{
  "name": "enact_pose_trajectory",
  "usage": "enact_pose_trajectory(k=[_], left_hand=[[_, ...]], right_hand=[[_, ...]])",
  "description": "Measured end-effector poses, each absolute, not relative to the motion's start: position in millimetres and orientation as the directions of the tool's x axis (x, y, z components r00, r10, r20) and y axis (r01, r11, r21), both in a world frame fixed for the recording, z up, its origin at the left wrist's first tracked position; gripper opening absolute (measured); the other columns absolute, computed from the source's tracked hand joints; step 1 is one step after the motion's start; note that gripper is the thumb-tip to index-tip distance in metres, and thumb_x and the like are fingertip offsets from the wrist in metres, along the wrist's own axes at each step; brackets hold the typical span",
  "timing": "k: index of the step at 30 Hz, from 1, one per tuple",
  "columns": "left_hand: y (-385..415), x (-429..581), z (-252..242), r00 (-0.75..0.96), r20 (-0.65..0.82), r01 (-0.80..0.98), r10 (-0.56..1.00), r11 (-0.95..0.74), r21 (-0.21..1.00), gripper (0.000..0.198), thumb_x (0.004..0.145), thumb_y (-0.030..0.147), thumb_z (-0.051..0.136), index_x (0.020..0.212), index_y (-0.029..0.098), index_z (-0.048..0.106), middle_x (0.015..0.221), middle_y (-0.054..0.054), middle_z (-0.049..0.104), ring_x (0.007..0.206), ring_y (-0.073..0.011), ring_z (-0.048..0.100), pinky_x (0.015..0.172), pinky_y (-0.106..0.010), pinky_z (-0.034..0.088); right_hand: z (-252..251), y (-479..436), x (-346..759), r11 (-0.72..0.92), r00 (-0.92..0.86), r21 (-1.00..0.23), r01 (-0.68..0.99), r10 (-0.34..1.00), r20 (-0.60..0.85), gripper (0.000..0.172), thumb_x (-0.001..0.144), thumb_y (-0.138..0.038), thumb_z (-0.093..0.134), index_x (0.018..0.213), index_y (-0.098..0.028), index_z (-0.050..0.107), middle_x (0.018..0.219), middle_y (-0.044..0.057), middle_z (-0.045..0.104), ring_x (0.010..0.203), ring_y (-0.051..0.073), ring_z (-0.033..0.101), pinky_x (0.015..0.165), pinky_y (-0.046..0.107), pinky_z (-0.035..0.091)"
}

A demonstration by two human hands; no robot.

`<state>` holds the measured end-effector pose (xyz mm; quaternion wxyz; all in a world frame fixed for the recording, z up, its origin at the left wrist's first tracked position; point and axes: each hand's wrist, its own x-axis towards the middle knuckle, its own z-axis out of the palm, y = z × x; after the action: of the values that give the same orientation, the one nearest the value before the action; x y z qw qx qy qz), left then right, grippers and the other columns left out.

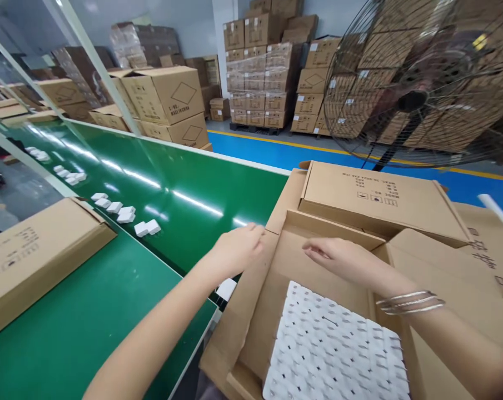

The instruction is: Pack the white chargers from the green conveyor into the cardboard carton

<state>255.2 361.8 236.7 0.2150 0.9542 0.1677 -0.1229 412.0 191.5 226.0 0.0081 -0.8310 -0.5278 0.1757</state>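
An open cardboard box (259,300) stands in front of me. Many small white blocks with metal prongs (334,344) lie packed in tight rows in its near part. At the box's left wall is my left hand (240,250), its fingers curled; what they hold, if anything, is hidden. Over the bare cardboard at the far part of the box hovers my right hand (337,255), loosely closed, with nothing visible in it. Metal bracelets (409,303) circle the right wrist. Just left of the box, below my left forearm, sits a single white block (226,289).
A green conveyor belt (184,172) runs away to the left, carrying several white pieces (126,214). One closed carton (38,250) rests on the green surface at left, another (372,194) behind the open box. A large fan (413,100) stands at right, before stacked cartons (259,78).
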Motion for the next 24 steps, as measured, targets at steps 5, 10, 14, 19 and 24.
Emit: enact_pose_trajectory(k=[5,10,14,19,24], left_hand=[[397.1,203.2,221.7,0.666,-0.580,0.558,0.469,-0.829,-0.029,0.043,0.070,0.011,0.061,0.113,0.015,0.055,0.110,-0.018,0.063,0.107,-0.0381,0.060,0.085,-0.047,0.048],[408.8,195.2,182.4,0.562,-0.657,0.624,0.502,-0.779,-0.061,0.055,0.056,0.015,0.076,0.107,0.014,0.056,0.109,-0.017,0.061,0.101,-0.0373,0.063,0.081,-0.043,0.052],[413.0,194.8,168.7,0.568,-0.643,0.653,0.514,-0.757,-0.028,0.058,0.055,0.013,0.075,0.109,0.017,0.053,0.112,-0.013,0.058,0.101,-0.0315,0.064,0.083,-0.038,0.051],[422.5,184.1,171.9,0.626,-0.547,0.659,0.556,-0.752,-0.010,0.054,0.064,0.004,0.062,0.114,0.015,0.046,0.113,-0.015,0.056,0.108,-0.0308,0.058,0.090,-0.040,0.046],[405.3,180.4,172.6,0.701,-0.492,0.629,0.516,-0.773,0.085,0.041,0.075,0.013,0.058,0.113,0.014,0.044,0.105,-0.012,0.058,0.106,-0.0270,0.058,0.090,-0.035,0.046]], right_hand=[[206.2,275.4,389.2,-0.331,0.288,-0.158,0.930,0.926,-0.243,0.028,0.093,-0.016,0.041,0.111,-0.022,0.061,0.118,0.009,0.063,0.108,0.024,0.059,0.081,0.036,0.049],[167.3,340.4,381.3,-0.279,0.237,-0.085,0.956,0.913,-0.333,0.026,0.090,-0.030,0.059,0.112,-0.017,0.060,0.117,0.008,0.061,0.102,0.023,0.060,0.084,0.044,0.052],[149.6,350.1,397.1,-0.260,0.217,-0.067,0.963,0.901,-0.374,0.026,0.090,-0.031,0.059,0.113,-0.018,0.060,0.115,0.007,0.062,0.097,0.021,0.062,0.082,0.042,0.054],[150.7,347.1,409.4,-0.296,0.266,-0.042,0.954,0.905,-0.333,0.029,0.090,-0.032,0.059,0.114,-0.017,0.058,0.116,0.008,0.061,0.097,0.021,0.062,0.081,0.042,0.054],[173.9,338.9,392.6,-0.276,0.259,-0.035,0.960,0.931,-0.257,0.030,0.091,-0.034,0.057,0.115,-0.017,0.057,0.107,0.006,0.063,0.090,0.020,0.063,0.075,0.039,0.054]])
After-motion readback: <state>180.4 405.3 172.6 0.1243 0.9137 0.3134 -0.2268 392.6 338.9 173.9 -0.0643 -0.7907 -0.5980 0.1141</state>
